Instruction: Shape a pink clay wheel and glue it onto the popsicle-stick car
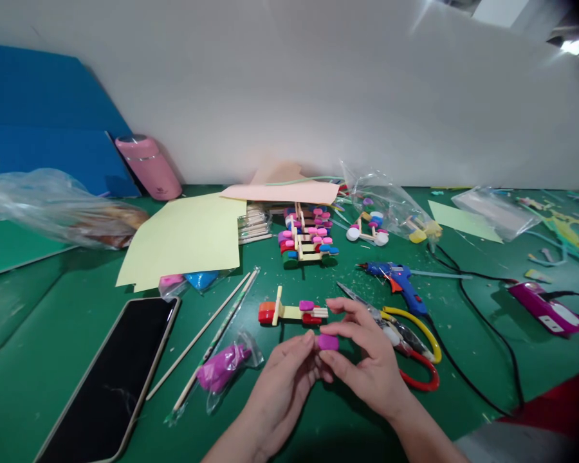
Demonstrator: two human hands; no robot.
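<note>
1. Two bare hands are meeting toward the near edge of a green tabletop (87, 289), the right hand (368, 350) clamping its thumb and fingers on a small purple piece (329, 342). The left hand (285, 376) is curling in at the piece's left end; whether it is also gripping cannot be told.

2. The purple piece is showing a smooth, rounded, blocky face in one solid color, fingertips covering part of its outline.

3. Just beyond the hands, a stick model (292, 313) is lying on the tabletop, red and orange rounds filling its left end, a pale stick crossing its body, magenta and red pieces flanking its right end.

4. Toward the near left corner, a dark-screened phone (116, 379) is lying near two thin sticks (197, 337) and a bag of purple clay (222, 368).

5. To the right, scissors (428, 330) are resting partly behind the right hand, a blue glue gun (401, 281) lying just beyond.

6. Toward the far edge, a row of colorful models (309, 236) is standing close-packed near yellow paper (188, 241).
</note>
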